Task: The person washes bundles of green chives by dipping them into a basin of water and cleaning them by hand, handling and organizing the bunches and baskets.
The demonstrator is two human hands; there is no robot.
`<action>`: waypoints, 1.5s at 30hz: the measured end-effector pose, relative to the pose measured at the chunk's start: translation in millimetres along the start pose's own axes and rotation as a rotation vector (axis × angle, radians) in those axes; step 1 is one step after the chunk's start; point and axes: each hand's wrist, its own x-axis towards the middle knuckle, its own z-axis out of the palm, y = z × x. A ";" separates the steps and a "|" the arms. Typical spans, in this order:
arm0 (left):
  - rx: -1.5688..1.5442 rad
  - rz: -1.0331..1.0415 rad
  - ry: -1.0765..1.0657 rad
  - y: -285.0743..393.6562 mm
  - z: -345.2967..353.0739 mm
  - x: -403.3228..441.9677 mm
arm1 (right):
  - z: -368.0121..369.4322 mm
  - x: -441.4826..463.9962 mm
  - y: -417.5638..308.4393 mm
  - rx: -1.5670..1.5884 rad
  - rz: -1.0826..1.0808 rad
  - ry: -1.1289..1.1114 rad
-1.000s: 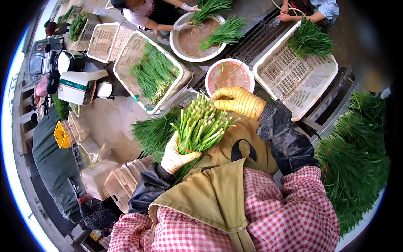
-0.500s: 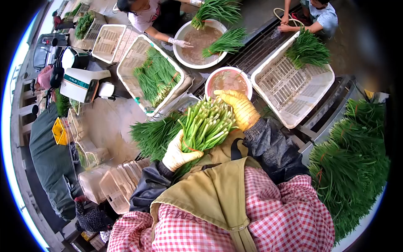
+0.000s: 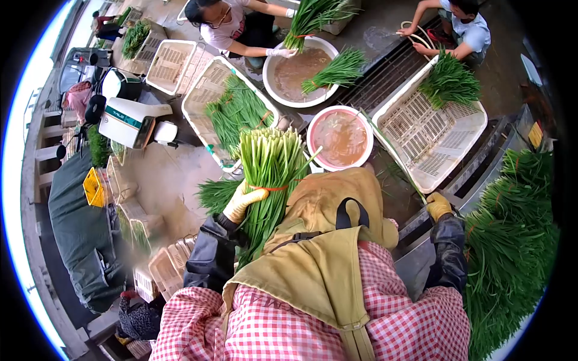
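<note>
My left hand (image 3: 244, 201), in a yellowed glove, is closed round an upright bundle of garlic chives (image 3: 271, 159). A red band (image 3: 276, 188) ties the bundle, its pale stem ends facing away from me. One loose stalk (image 3: 314, 155) sticks out to the right. My right hand (image 3: 438, 206), gloved in yellow, is out at the right near the corner of a white crate (image 3: 445, 135). Its fingers are curled round the end of a long thin green leaf (image 3: 398, 161), which stretches along the crate's side. More chives (image 3: 218, 195) lie behind my left hand.
A pink-rimmed basin (image 3: 340, 111) of brown water stands ahead. Beyond it, a person in white gloves (image 3: 280, 53) works at a white basin (image 3: 271, 84). Another person (image 3: 469, 36) holds a hose. Tied chives (image 3: 512, 240) are heaped at right; a crate (image 3: 195, 99) holds more.
My right hand has left the stem ends and swung down to the right, with a long leaf. The bundle in my left hand now stands more upright. The co-worker's gloved hand has moved to the basin's rim.
</note>
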 end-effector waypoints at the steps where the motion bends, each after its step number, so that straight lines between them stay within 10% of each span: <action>1: -0.042 0.000 0.003 6.4 1.1 -2.0 | 4.9 -3.1 14.3 -0.449 0.028 -0.045; 4: 0.027 0.102 -0.008 28.8 5.8 3.4 | 38.7 -0.8 -29.1 -0.517 -0.214 0.219; 10: 0.114 0.530 -0.020 79.8 57.1 31.6 | 123.1 -10.9 -268.0 1.124 -0.684 -0.524; 17: -0.176 0.838 0.215 96.5 103.8 44.3 | 167.8 -67.3 -373.2 0.852 -1.157 -0.656; 27: -0.805 0.588 -0.052 92.5 66.1 41.3 | 185.4 -107.2 -298.7 0.498 -0.727 -0.710; 30: -0.720 0.540 0.177 61.0 71.4 63.9 | 185.9 -116.5 -294.3 0.561 -0.513 -0.604; 38: -0.916 -0.173 0.238 -123.9 110.9 155.2 | 194.1 -10.3 -195.1 -0.289 -0.244 -0.253; 45: -1.363 -0.303 0.302 -228.0 127.8 233.1 | 192.6 25.9 -147.3 0.186 0.060 -0.472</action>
